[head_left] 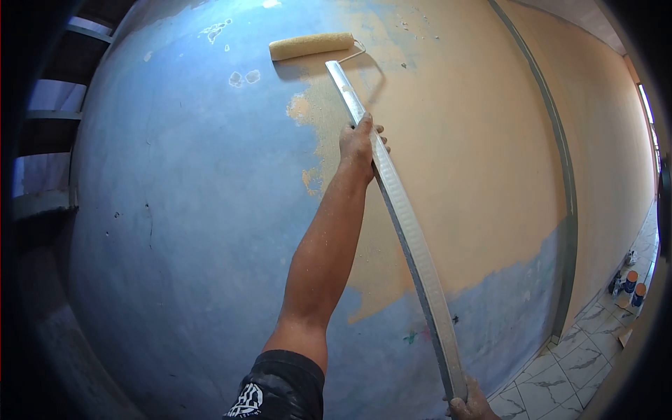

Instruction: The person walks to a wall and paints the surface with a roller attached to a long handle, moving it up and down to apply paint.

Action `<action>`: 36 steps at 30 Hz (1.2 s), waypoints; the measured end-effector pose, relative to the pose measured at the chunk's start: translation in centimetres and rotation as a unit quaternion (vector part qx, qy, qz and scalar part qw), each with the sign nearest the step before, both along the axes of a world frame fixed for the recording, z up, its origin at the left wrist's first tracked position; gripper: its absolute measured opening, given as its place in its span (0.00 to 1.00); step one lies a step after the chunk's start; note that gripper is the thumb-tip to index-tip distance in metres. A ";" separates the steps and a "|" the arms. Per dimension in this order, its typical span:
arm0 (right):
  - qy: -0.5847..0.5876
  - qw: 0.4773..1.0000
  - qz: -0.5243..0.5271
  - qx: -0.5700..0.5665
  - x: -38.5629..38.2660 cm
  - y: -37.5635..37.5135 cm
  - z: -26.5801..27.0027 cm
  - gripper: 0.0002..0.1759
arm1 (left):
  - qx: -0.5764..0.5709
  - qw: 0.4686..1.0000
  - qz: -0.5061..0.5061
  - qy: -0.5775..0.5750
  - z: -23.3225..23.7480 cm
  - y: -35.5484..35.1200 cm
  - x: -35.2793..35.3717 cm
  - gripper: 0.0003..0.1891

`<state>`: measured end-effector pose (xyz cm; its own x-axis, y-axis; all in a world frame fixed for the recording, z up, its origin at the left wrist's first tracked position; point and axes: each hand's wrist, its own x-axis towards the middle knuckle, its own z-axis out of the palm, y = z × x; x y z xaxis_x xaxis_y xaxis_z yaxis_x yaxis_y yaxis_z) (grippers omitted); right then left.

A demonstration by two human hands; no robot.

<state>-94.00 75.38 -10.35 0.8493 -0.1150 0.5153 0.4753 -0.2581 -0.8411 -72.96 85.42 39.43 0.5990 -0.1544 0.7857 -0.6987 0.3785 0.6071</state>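
Observation:
A paint roller (311, 47) with a yellowish sleeve lies against the upper wall, its wire frame bending back to a long silvery metal pole (399, 192). My left hand (357, 147), arm stretched up, is wrapped around the upper part of this pole, a short way below the roller. Low at the right, partly cut off by the frame edge, my right hand (472, 404) grips the pole's bottom end. Behind them is the wall (189, 182), blue on the left, with peach-coloured paint (462, 161) over its right side down to an uneven lower edge.
Dark shelving or window slats (52, 112) border the left. A dark vertical strip (553, 126) divides the wall from another peach wall (609, 105). Small cans (631, 281) stand on the marble-patterned tile floor (553, 378) at right. Pale patches and cracks mark the blue area.

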 end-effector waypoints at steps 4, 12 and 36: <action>-0.119 0.979 -0.142 -0.082 3.4 0.5 -3.3 0.42 | 0.007 0.999 0.023 -0.024 1.1 0.0 0.1 0.19; 0.034 0.997 0.010 0.063 0.0 0.3 7.1 0.41 | 0.063 0.979 0.188 -0.049 -0.9 2.1 -4.7 0.38; -0.078 0.996 -0.047 0.003 8.6 1.9 35.3 0.36 | -0.007 0.906 0.032 0.421 -48.4 34.3 -15.6 0.23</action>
<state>-85.44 77.26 24.95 0.7442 -0.1937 0.6393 0.5744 -0.3030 -0.7604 -88.58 119.71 -8.95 0.9947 -0.0918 0.0467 -0.0100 0.3657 0.9307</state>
